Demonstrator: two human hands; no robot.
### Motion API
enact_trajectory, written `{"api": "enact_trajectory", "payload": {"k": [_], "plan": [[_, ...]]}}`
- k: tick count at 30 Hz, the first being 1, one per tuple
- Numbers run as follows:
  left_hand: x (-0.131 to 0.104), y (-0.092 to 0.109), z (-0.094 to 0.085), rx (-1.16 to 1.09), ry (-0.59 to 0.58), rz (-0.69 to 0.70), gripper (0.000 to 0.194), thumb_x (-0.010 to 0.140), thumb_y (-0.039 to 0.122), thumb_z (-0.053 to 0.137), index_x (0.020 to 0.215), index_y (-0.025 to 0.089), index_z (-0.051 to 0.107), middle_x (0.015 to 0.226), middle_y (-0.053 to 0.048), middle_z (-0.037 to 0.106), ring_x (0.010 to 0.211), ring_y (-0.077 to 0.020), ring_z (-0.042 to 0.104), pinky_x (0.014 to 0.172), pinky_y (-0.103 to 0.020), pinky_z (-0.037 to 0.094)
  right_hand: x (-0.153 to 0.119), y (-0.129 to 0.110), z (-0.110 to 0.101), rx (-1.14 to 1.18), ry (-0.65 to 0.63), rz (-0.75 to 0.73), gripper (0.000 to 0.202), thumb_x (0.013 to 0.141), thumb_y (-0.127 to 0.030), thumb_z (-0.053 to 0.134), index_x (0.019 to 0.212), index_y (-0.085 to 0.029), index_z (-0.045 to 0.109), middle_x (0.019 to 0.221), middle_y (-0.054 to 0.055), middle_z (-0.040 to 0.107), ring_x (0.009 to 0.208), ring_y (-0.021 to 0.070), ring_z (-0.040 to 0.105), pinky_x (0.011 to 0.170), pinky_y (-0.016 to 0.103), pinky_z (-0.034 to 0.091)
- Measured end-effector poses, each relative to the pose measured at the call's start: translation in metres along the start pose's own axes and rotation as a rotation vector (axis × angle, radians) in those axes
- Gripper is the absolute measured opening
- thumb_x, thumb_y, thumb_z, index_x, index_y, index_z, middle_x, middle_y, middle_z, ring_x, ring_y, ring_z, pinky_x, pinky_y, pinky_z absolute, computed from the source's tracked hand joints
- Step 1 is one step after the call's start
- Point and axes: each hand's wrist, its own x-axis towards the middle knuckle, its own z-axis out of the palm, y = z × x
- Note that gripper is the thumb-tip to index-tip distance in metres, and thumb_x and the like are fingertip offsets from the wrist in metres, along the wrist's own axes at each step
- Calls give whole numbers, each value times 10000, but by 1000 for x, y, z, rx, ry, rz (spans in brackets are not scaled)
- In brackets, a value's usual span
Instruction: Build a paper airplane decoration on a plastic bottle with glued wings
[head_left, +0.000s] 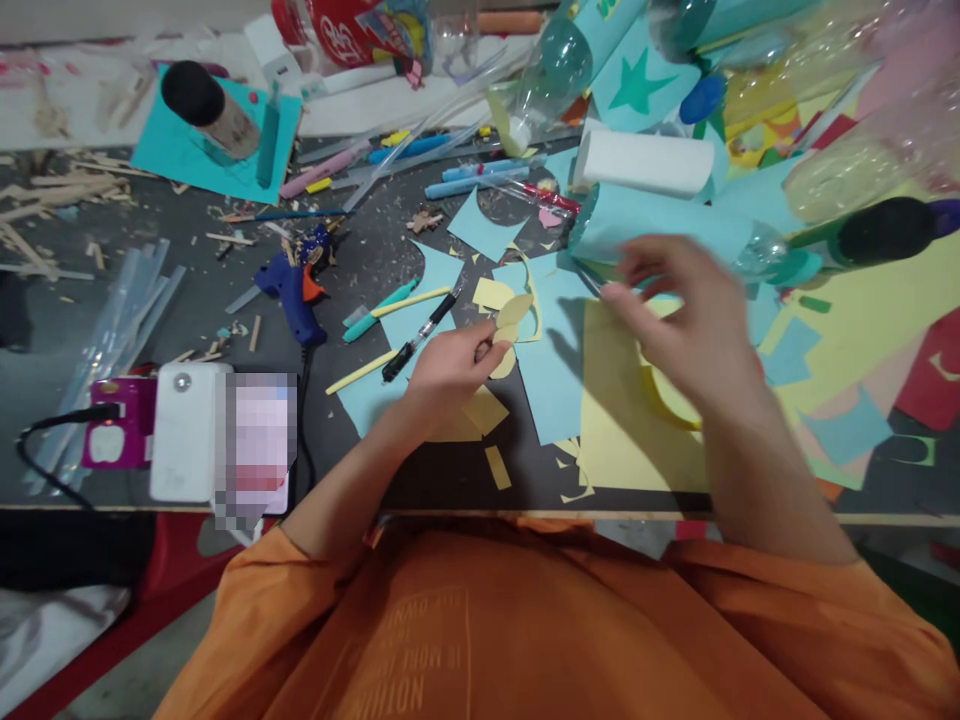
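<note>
My left hand (454, 368) is closed, thumb and fingers pinching a pale yellow paper cutout (514, 312) with rounded, petal-like lobes. Under it lie yellow paper scraps (484, 412) and light blue paper (551, 370). My right hand (686, 315) hovers above a large yellow sheet (619, 400), its fingers bent and smeared by motion. A thin dark pointed thing shows just left of its thumb; whether the hand holds it I cannot make out. Partly hidden below this hand is a yellow curved band (667, 400). Beside my left hand lies a black pen (424, 335).
A blue glue gun (296, 290) and clear glue sticks (112, 340) lie at left, near a white power bank (187, 430) and a phone (259, 430). Paper-wrapped plastic bottles (667, 225) crowd the back right. Markers (480, 178) and wood bits are scattered behind.
</note>
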Motion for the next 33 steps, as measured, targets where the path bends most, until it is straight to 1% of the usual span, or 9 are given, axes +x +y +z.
{"api": "enact_trajectory", "payload": {"k": [2, 5, 9, 15, 19, 22, 26, 29, 33], "plan": [[0, -3, -1, 113, 6, -27, 309, 929, 355, 459, 664, 222, 375, 587, 28, 426, 570, -136, 437, 583, -275, 265, 4, 18, -29, -312, 131, -31, 324, 882, -350, 610, 1185, -235, 618, 1114, 128, 655, 1076, 305, 628, 922, 505, 513], [1, -4, -2, 231, 13, -38, 279, 952, 349, 460, 704, 221, 465, 587, 14, 477, 578, -154, 502, 565, -274, 268, 10, 50, -55, -623, 34, 35, 614, 854, -338, 642, 1417, -210, 434, 1401, 201, 544, 1349, 377, 479, 1109, 614, 371], [2, -3, 0, 307, 10, -68, 179, 943, 330, 529, 803, 219, 524, 588, 21, 505, 591, -160, 564, 547, -267, 270, 18, 72, -53, -712, -85, 74, 800, 786, -204, 715, 1489, -184, 334, 1473, 241, 496, 1411, 391, 434, 1149, 578, 340], [-2, -2, 1, 274, 67, -107, 232, 946, 439, 525, 1012, 217, 539, 607, 38, 525, 578, -165, 558, 550, -261, 300, 30, 58, -42, -718, -53, 194, 800, 694, -66, 750, 1427, -126, 437, 1439, 252, 542, 1386, 372, 477, 1118, 497, 391], [-11, -9, -20, 141, 189, -22, 246, 969, 422, 436, 1007, 228, 583, 673, 18, 602, 603, -153, 579, 574, -268, 361, 30, 57, -50, -414, 191, 161, 824, 623, -450, 875, 1319, -196, 516, 1323, 193, 625, 1237, 333, 599, 951, 468, 483], [-25, -22, -53, 150, 483, -67, 233, 946, 393, 442, 962, 243, 620, 737, 1, 659, 668, -163, 613, 640, -289, 423, 29, 60, -48, 106, 378, -104, 858, 468, -759, 813, 1154, -297, 586, 1232, 120, 661, 1211, 329, 617, 969, 496, 473], [-42, -45, -92, 297, 724, -403, 236, 855, 310, 523, 1034, 189, 616, 1024, -118, 734, 974, -296, 692, 910, -437, 519, 28, 51, -26, 591, 414, -71, 677, 365, -685, 875, 866, -289, 650, 977, 92, 701, 975, 353, 696, 885, 580, 487], [-44, -59, -101, 375, 614, -574, 262, 808, 281, 548, 1034, 149, 562, 1170, -228, 696, 1150, -391, 653, 1021, -548, 484, 22, 30, 2, 794, 322, 96, 590, 413, -555, 891, 858, -275, 624, 902, 86, 683, 957, 332, 679, 900, 568, 507], [-32, -66, -95, 340, 501, -618, 182, 814, 328, 558, 909, 210, 457, 1116, -216, 696, 1135, -412, 661, 1018, -587, 481, 13, 8, 36, 941, 258, 222, 523, 525, -479, 841, 947, -308, 583, 942, 54, 694, 1025, 283, 646, 987, 520, 514]]}}
